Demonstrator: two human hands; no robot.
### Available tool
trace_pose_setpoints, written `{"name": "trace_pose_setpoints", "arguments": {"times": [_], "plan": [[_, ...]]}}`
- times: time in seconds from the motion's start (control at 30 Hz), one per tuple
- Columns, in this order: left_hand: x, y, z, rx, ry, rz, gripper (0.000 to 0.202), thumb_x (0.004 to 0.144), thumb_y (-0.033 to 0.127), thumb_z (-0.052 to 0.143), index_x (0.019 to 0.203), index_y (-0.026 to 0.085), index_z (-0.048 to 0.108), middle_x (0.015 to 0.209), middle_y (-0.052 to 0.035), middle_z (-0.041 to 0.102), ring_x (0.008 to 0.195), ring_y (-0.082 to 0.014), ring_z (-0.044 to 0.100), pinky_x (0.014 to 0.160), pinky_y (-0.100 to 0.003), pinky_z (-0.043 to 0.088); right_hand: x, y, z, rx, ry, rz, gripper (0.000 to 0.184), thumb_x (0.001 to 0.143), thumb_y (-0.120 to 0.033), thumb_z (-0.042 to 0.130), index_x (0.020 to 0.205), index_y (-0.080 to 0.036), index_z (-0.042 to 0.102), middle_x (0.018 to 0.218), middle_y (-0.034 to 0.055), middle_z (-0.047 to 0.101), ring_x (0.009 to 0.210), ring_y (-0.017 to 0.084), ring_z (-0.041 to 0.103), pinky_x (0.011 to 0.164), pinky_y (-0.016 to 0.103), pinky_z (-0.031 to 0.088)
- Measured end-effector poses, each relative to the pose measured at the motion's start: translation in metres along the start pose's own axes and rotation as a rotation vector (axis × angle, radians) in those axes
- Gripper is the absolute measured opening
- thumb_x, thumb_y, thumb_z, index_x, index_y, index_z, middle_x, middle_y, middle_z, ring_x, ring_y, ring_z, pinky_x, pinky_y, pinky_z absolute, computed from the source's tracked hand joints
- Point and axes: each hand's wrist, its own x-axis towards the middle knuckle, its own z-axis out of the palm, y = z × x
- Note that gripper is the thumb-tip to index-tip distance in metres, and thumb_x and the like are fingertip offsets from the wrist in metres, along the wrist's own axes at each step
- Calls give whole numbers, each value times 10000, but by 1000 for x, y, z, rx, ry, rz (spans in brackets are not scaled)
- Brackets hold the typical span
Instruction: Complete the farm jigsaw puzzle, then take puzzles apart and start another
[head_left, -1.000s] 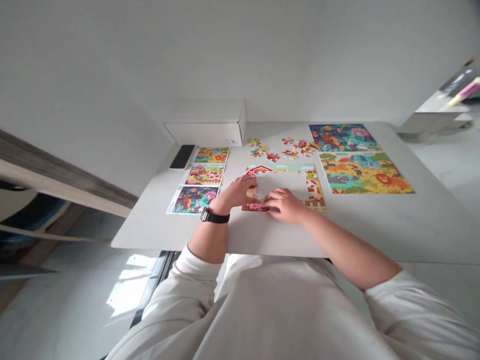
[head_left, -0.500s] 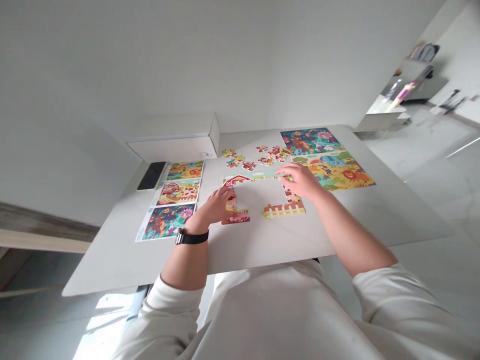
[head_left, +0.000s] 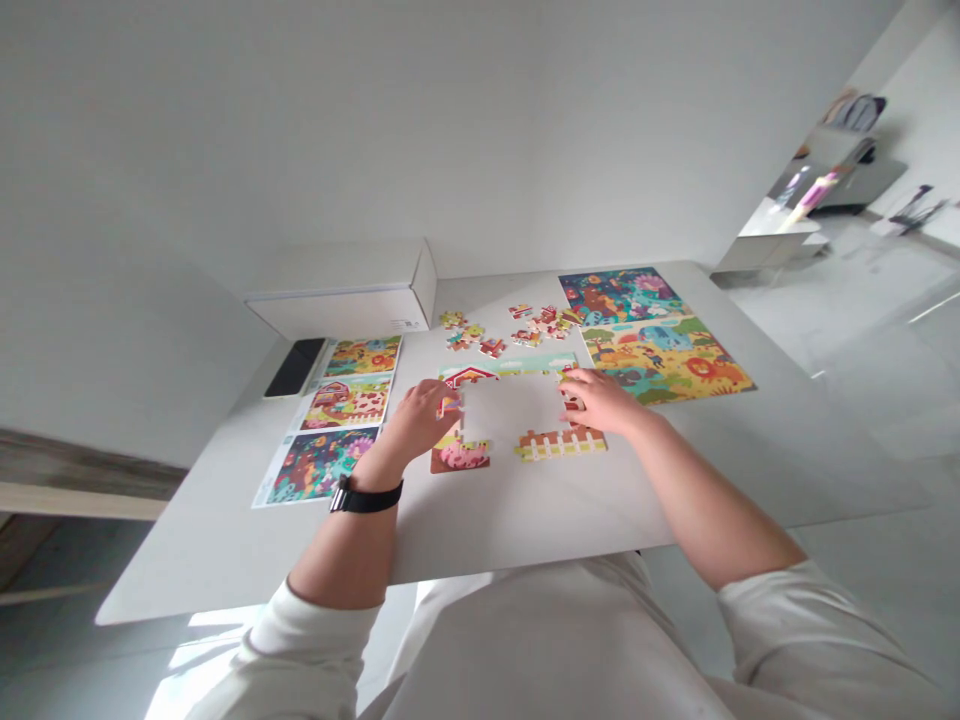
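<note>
A half-built farm puzzle frame [head_left: 556, 444] lies in the middle of the white table [head_left: 525, 510], with a red barn at its top left and a white fence along its bottom. My left hand [head_left: 421, 417], with a black watch on the wrist, rests curled on the frame's left edge; its fingertips pinch at a piece there. My right hand [head_left: 600, 398] lies on the frame's right edge, fingers bent down onto the pieces. Loose puzzle pieces [head_left: 517, 328] are scattered just beyond the frame.
Two finished puzzles [head_left: 652, 335] lie at the right. A sheet with three reference pictures [head_left: 337, 415] lies at the left, with a black phone [head_left: 295, 366] and a white box [head_left: 345, 295] behind it. The table's near edge runs close to my body.
My right hand went from the frame's bottom edge up to its top right, then drew back to the right edge. The left hand stayed at the left edge. The camera tilted and shifted.
</note>
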Motion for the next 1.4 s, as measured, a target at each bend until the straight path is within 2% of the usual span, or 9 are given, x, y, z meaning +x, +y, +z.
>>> {"name": "trace_pose_setpoints", "arguments": {"times": [0.07,0.2,0.33,0.47,0.6,0.87,1.07,1.4], "plan": [[9,4,-8,4,61,-12,262,976,380,649,1195,258,724,1321,-112,696,1293,-313,647,1177,-530,519,-1,1,2,33,56,-4,455,935,-396,810,1369,-278,742,1496,150,641,1363,369,641,1165,550,525],[29,4,-18,4,55,18,277,975,372,651,1219,255,713,1300,-105,713,1282,-305,658,1175,-505,522,0,4,6,108,185,-27,424,972,-350,749,1385,-258,717,1486,155,637,1375,355,630,1187,548,512],[40,-2,-8,4,87,34,280,1011,378,604,1236,241,699,1297,-118,716,1277,-311,664,1170,-510,524,1,6,13,141,264,-48,375,973,-309,723,1346,-273,723,1411,140,679,1321,346,652,1176,570,518],[37,-6,10,-36,167,-34,302,1035,382,567,1274,244,692,1338,-122,703,1289,-310,655,1180,-511,520,3,6,17,203,328,-56,335,984,-287,681,1315,-277,733,1347,129,712,1267,332,676,1150,576,536],[31,-7,17,-85,168,-71,291,1038,357,552,1258,244,705,1312,-111,718,1277,-299,656,1186,-504,515,6,4,15,275,376,-36,325,1005,-287,637,1317,-296,725,1305,111,733,1247,316,681,1120,561,555],[28,-10,19,-157,169,-84,274,1024,301,558,1242,237,711,1285,-106,731,1244,-286,672,1159,-490,534,14,7,17,307,493,19,256,1046,-330,571,1216,-280,756,1207,109,767,1170,313,705,1076,527,564],[26,-11,18,-177,203,-110,242,1036,290,558,1224,250,705,1269,-98,733,1241,-279,677,1153,-487,545,21,5,18,331,590,141,276,1075,-366,505,1116,-267,759,1116,114,781,1098,308,718,1021,507,577],[26,-11,13,-187,242,-139,279,1048,289,550,1291,248,680,1320,-109,710,1299,-271,667,1182,-481,535,17,0,16,352,595,172,318,1079,-405,476,1076,-289,773,1066,110,787,1060,324,722,999,527,581]]}}
